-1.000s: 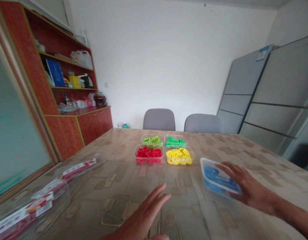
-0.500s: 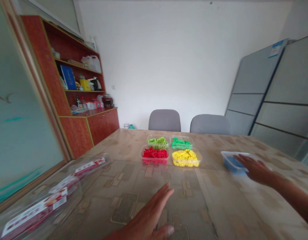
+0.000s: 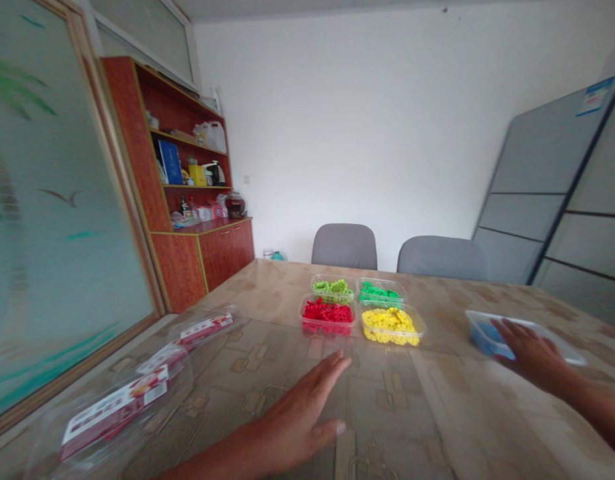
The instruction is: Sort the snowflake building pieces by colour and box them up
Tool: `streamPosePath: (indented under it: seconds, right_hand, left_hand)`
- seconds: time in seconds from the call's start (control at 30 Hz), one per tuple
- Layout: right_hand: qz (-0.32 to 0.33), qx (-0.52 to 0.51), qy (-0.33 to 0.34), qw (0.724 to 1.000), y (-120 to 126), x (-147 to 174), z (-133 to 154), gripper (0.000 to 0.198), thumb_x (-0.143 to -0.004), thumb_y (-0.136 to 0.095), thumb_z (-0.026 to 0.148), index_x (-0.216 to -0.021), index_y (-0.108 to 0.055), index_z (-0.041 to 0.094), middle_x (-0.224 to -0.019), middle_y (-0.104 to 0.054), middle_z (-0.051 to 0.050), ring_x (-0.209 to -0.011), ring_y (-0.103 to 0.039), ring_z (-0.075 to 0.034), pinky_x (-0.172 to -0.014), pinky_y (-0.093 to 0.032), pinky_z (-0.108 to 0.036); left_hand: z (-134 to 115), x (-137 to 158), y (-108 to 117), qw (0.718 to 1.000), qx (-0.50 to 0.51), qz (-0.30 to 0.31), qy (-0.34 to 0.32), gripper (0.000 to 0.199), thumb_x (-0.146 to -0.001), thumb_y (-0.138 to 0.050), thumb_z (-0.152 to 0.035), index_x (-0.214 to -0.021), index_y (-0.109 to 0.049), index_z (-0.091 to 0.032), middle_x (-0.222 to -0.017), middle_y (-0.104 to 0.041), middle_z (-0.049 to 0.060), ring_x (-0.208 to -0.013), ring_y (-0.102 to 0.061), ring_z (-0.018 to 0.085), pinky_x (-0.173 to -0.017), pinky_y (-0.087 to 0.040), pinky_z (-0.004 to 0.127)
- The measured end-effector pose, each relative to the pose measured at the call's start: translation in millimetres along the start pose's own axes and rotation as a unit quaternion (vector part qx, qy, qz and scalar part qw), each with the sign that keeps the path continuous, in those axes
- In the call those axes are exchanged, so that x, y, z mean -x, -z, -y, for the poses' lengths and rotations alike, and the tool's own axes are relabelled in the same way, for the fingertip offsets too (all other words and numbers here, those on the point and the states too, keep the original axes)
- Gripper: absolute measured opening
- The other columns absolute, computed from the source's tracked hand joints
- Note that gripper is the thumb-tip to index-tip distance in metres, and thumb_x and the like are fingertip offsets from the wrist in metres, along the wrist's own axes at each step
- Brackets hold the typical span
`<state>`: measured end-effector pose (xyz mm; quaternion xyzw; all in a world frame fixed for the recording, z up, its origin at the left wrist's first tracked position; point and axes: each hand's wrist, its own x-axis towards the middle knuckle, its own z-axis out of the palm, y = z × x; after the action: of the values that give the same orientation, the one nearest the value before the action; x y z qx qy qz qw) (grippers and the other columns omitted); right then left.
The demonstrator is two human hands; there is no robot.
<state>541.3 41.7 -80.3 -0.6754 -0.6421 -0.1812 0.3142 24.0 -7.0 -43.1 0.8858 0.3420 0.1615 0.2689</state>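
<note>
My left hand (image 3: 302,420) hovers over the near middle of the table, palm turned inward. Its fingers are stretched out with the thumb apart, and it holds nothing. At the right, my right hand (image 3: 530,350) lies over a clear plastic container with blue pieces (image 3: 483,339), fingers extended across it; whether they touch the pieces is not clear. In front of my left hand stand clear boxes of small plastic pieces: a red-filled box (image 3: 327,317), a yellow-filled box (image 3: 392,325), a light green-filled box (image 3: 333,289) and a dark green-filled box (image 3: 381,293).
Clear plastic lids with printed labels (image 3: 120,407) lie along the table's left side. Two grey chairs (image 3: 344,245) stand behind the far edge. A red-brown cabinet (image 3: 227,250) is at the back left, and grey cabinet doors (image 3: 532,173) rise at the right.
The view has swung left, so everything sits further right in the picture. My left hand has moved slightly left relative to the boxes. My right hand stays over the blue pieces.
</note>
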Motion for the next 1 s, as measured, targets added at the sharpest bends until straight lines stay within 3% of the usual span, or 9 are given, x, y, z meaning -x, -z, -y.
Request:
streamPosePath:
  seconds: [0.07, 0.17, 0.27, 0.4, 0.5, 0.67, 0.8, 1.0]
  right_hand:
    - [0.045, 0.019, 0.046, 0.998, 5.8, -0.9, 28.3, 0.043, -0.067, -0.059, 0.037, -0.104, -0.068, 0.017, -0.117, -0.063, -0.025, -0.106, -0.058, -0.046, -0.082, -0.046, -0.062]
    - [0.075, -0.053, 0.092, 0.992, 19.4, -0.7, 85.3, 0.041, -0.078, -0.051, 0.040, -0.110, -0.064, 0.018, -0.116, -0.066, -0.017, -0.106, -0.062, -0.036, -0.091, -0.048, -0.051]
    - [0.146, -0.161, 0.058, 0.974, 29.5, 2.1, 141.7, 0.038, -0.084, -0.046, 0.039, -0.111, -0.062, 0.018, -0.110, -0.069, -0.013, -0.082, -0.070, -0.025, -0.071, -0.058, -0.037]
    - [0.162, -0.212, 0.049, 0.963, 24.0, 0.6, 185.1, 0.035, -0.084, -0.043, 0.035, -0.108, -0.063, 0.019, -0.112, -0.067, -0.011, -0.084, -0.069, -0.021, -0.066, -0.057, -0.029]
    - [0.120, -0.180, 0.007, 0.976, 7.7, -6.1, 189.9, 0.035, -0.080, -0.044, 0.033, -0.105, -0.063, 0.018, -0.109, -0.067, -0.012, -0.082, -0.068, -0.023, -0.071, -0.055, -0.034]
    - [0.096, -0.152, -0.062, 0.982, -20.4, -11.0, 176.0, 0.035, -0.080, -0.041, 0.029, -0.101, -0.064, 0.011, -0.106, -0.066, -0.022, -0.085, -0.067, -0.030, -0.079, -0.050, -0.045]
    - [0.101, -0.167, -0.109, 0.975, -30.4, -6.9, 165.4, 0.033, -0.081, -0.044, 0.030, -0.102, -0.063, 0.013, -0.104, -0.068, -0.019, -0.090, -0.066, -0.030, -0.082, -0.049, -0.042]
    - [0.142, -0.249, -0.195, 0.938, -37.0, -1.9, 159.3, 0.033, -0.083, -0.045, 0.036, -0.106, -0.058, 0.017, -0.092, -0.070, -0.011, -0.074, -0.069, -0.024, -0.059, -0.054, -0.031]
  left_hand:
    - [11.9, -5.6, 16.7, 0.998, -0.061, -0.026, -0.005, 0.076, -0.084, -0.054, -0.021, -0.148, -0.015, -0.028, -0.156, -0.015, 0.005, -0.142, -0.017, 0.023, -0.114, -0.020, 0.042]
    - [41.9, -10.6, 47.0, 0.982, -0.174, -0.059, 0.032, 0.069, -0.086, -0.052, -0.024, -0.148, -0.020, -0.022, -0.155, -0.020, 0.009, -0.141, -0.020, 0.024, -0.113, -0.023, 0.041]
    - [77.7, -7.3, 75.4, 0.935, -0.305, -0.073, 0.165, 0.065, -0.087, -0.049, -0.027, -0.147, -0.023, -0.019, -0.153, -0.024, 0.011, -0.140, -0.023, 0.025, -0.111, -0.026, 0.044]
    - [115.7, 5.4, 98.0, 0.893, -0.354, -0.098, 0.260, 0.058, -0.085, -0.042, -0.010, -0.143, -0.035, -0.014, -0.149, -0.031, 0.019, -0.136, -0.028, 0.036, -0.104, -0.026, 0.061]
    - [133.0, 13.6, 102.6, 0.873, -0.373, -0.095, 0.300, 0.056, -0.085, -0.036, -0.004, -0.140, -0.041, -0.013, -0.146, -0.035, 0.020, -0.135, -0.031, 0.036, -0.101, -0.028, 0.063]
    - [148.6, 17.2, 102.3, 0.861, -0.387, -0.077, 0.321, 0.054, -0.085, -0.043, -0.010, -0.139, -0.042, -0.014, -0.147, -0.035, 0.018, -0.135, -0.031, 0.036, -0.100, -0.029, 0.065]
    - [156.7, 17.8, 100.8, 0.856, -0.397, -0.075, 0.322, 0.052, -0.086, -0.042, -0.012, -0.138, -0.043, -0.016, -0.147, -0.035, 0.017, -0.135, -0.030, 0.036, -0.100, -0.027, 0.066]
    - [163.7, 17.6, 95.4, 0.856, -0.402, -0.061, 0.318, 0.051, -0.087, -0.040, -0.010, -0.138, -0.044, -0.015, -0.148, -0.034, 0.018, -0.134, -0.032, 0.036, -0.100, -0.029, 0.064]
